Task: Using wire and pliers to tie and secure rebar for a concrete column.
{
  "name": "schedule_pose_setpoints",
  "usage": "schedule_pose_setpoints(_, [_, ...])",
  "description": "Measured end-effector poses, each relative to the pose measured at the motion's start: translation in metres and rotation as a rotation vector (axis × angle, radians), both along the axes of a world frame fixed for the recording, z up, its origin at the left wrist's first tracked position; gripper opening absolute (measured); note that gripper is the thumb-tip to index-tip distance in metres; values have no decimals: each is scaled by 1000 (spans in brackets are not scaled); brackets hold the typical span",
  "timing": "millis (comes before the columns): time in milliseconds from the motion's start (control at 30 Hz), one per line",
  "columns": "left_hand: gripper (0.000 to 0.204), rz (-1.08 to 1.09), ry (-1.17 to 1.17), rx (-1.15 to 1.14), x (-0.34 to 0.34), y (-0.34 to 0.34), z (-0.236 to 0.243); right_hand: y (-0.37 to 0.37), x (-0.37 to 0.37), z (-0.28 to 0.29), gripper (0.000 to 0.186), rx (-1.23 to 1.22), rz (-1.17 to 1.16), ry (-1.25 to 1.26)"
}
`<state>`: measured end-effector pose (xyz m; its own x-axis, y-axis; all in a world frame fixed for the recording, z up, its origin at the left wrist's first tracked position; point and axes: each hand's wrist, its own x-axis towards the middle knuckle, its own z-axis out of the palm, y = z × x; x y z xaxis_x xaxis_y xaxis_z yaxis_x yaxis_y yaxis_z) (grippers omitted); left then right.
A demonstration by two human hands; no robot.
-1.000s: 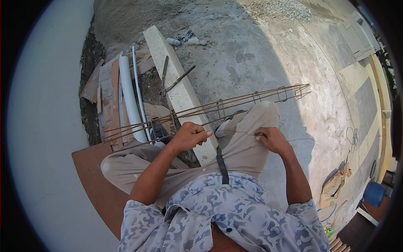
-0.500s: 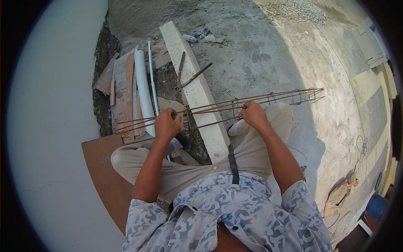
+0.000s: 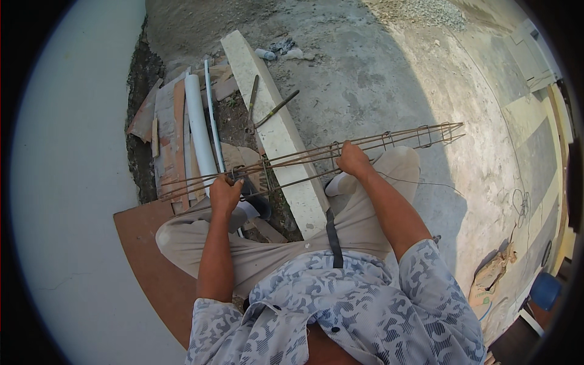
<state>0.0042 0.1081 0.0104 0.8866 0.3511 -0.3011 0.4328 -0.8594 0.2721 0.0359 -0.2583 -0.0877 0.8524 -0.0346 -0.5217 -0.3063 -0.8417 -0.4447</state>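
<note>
A long, narrow rebar cage of rusty rods with square stirrups lies across in front of me, above my bent knees. My left hand is closed on its rods near the left part, beside a stirrup. Further right, my right hand grips the cage next to another stirrup; its fingertips are partly hidden. A thin wire trails rightward from near my right hand. Beneath the cage runs a pale concrete beam, with long-handled pincers resting on it, handles apart.
Left of the beam lie a white pipe, a thinner pipe and wooden boards. A brown panel leans by the white wall. A torn sack and a blue container stand at the right.
My left hand has slid left and nearer to me along the cage. My right hand has shifted slightly left and away. The thin wire now stretches out to the right; the view has moved a little.
</note>
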Motion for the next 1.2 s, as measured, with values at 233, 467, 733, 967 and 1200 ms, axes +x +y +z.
schedule_pose_setpoints(233, [29, -50, -83, -112, 2, 8, -16, 1, -5, -17, 27, 79, -38, -79])
schedule_pose_setpoints(467, [25, -23, -65, -191, -1, 37, -36, 8, -8, -18, 24, 120, -21, -172])
schedule_pose_setpoints(733, [24, 12, -162, -278, 13, 24, -22, -7, 1, 2, 21, 175, -15, -240])
schedule_pose_setpoints(967, [27, 6, -119, -332, 6, 17, -25, -13, 2, -1, 27, 185, -90, -246])
schedule_pose_setpoints(1200, [37, -36, -10, -161, -2, 14, -19, -15, 1, -14, 29, 185, -54, -175])
